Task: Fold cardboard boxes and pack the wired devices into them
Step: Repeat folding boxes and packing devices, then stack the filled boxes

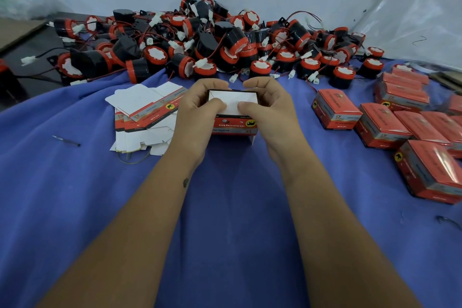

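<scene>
While both thumbs press its white flaps, hands [200, 105] grip box [233, 117]

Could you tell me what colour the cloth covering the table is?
Blue cloth, head view.

A deep blue cloth [225, 207] covers the worktop. The box [233, 117] at its middle shows white inner flaps, a black rim, and a red side with a yellow circle bearing a black animal figure. The flat box blanks [142, 112] toward the left edge are white with red, grey and black printed bands. The heaped wired devices [212, 42] along the far edge are black with red caps, white centres and red-and-black wires. The closed boxes [400, 120] at the right edge are glossy red.
</scene>
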Demonstrator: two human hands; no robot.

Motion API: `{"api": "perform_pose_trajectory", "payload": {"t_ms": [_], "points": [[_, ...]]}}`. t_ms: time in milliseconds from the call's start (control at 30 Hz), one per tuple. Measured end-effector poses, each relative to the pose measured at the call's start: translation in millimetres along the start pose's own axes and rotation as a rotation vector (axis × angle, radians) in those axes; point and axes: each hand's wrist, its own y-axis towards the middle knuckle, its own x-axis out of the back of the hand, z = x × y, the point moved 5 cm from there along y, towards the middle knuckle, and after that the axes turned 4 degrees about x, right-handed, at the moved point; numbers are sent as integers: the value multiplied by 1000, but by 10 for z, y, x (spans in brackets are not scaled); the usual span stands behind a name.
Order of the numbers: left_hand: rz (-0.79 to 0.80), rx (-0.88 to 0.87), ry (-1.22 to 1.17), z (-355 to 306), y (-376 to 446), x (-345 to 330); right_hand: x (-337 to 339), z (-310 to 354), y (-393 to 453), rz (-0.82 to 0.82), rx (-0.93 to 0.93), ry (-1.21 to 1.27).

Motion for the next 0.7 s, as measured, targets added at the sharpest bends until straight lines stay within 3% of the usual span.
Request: {"api": "perform_pose_trajectory", "payload": {"t_ms": [300, 400, 467, 600, 700], "points": [[-2, 14, -19, 3, -9, -3, 7, -5, 10, -43, -24, -46], [-45, 33, -53, -11, 1, 7, 100, -40, 32, -167, -120, -90], [-72, -58, -41, -88, -20, 9, 130, -98, 56, -123, -219, -132], [-30, -335, 257, -254, -136, -67, 34, -140, 9, -19, -321, 128], [91, -140, 204, -153, -116, -120, 104, -12, 36, -48, -177, 376]]}}
